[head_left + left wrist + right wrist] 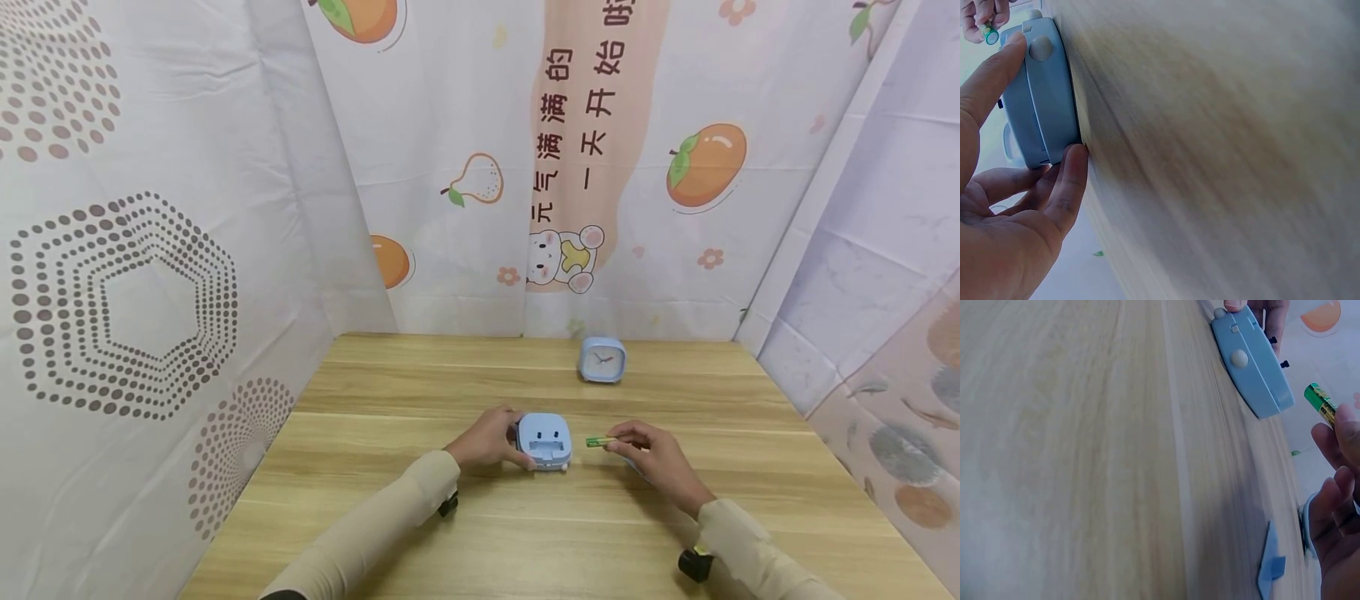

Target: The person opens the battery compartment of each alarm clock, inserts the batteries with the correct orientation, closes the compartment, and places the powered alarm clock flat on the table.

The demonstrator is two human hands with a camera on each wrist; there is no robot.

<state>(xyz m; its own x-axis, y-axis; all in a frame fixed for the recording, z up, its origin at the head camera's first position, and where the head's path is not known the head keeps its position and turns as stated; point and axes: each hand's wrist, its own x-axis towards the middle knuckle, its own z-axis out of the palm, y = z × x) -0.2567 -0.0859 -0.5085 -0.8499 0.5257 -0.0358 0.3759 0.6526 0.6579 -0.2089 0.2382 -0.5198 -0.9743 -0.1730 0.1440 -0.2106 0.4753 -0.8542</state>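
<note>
A light blue alarm clock point(542, 423) lies with its back up on the table, its battery compartment point(547, 447) uncovered. My left hand point(486, 438) grips its left side, thumb at the edge with the round feet and fingers at the opposite edge. To the right of the clock, my right hand point(654, 457) pinches a green battery point(1320, 401) between thumb and fingers, one end pointing at the clock and apart from it. On the table below the right hand lies a blue battery cover point(1267, 567), mostly hidden by that hand in the head view.
Toward the back of the wooden table point(420, 375) stands a second light blue clock point(602, 361), its dial facing me. Printed curtains point(450, 100) hang behind the table and along both sides.
</note>
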